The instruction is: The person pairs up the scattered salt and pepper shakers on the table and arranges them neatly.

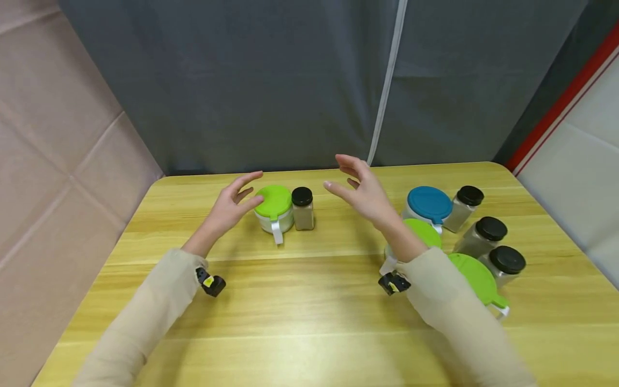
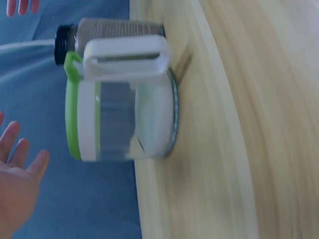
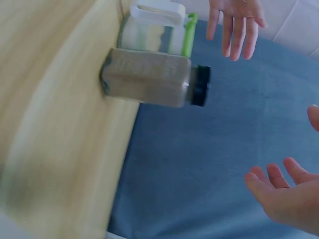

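A seasoning jar with a green lid (image 1: 273, 201), clear body and white handle (image 2: 127, 59) stands upright near the back of the table. White contents show in its lower part. Close against its right side is a square spice bottle (image 3: 147, 77) with a black cap (image 1: 302, 196) and greyish-brown contents. My left hand (image 1: 228, 207) hovers just left of the jar, fingers apart and thumb near the lid; whether it touches is hard to tell. To the right of the bottle my right hand (image 1: 365, 196) is raised, fingers loosely bent, holding nothing.
At the right of the wooden table (image 1: 290, 312) are a blue-lidded jar (image 1: 429, 203), two green-lidded jars, one partly behind my right forearm (image 1: 423, 232), and several black-capped bottles (image 1: 490, 229). A grey curtain (image 1: 251, 86) hangs behind the table's back edge.
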Tool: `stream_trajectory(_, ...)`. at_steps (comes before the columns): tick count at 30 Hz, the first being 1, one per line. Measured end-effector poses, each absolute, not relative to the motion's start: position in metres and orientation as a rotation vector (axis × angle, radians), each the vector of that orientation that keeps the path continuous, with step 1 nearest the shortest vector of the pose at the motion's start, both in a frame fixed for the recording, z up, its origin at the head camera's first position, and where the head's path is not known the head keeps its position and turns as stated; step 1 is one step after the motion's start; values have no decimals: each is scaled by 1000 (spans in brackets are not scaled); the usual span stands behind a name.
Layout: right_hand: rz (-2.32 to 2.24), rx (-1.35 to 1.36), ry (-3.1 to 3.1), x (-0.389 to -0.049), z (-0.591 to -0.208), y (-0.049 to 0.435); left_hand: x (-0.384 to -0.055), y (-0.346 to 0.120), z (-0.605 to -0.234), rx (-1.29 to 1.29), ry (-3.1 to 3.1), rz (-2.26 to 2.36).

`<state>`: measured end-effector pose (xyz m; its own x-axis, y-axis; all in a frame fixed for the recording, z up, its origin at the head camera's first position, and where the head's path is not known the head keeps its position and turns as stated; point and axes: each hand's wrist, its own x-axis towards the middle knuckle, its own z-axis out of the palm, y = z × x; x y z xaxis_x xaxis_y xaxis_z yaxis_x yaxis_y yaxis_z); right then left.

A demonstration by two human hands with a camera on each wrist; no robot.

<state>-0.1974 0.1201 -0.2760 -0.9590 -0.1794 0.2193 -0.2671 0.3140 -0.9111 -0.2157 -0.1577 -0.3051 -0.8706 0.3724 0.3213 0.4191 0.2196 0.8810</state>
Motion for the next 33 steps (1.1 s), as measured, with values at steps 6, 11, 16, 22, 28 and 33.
stream_trajectory(6,1624,504,-2569,-183,-261,141,-205,-144,-296,-815,-2418,-1730)
stream_trajectory(11,1518,594,-2643,-171,-253,166,-197,-133,-292,-853,-2405,-1732)
stream_trajectory(16,1429,673,-2698,-160,-250,191,-200,-127,-305,-904,-2389,-1730)
stream_trajectory(22,1275,691,-2746,-146,-251,222,-194,-114,-314,-1010,-2366,-1738)
stream_trajectory(28,1230,832,-2644,-137,-261,255,-180,-93,-318,-1151,-2329,-1749)
stream_trajectory(33,1241,797,-2638,-127,-267,285,-172,-78,-326,-1244,-2333,-1722)
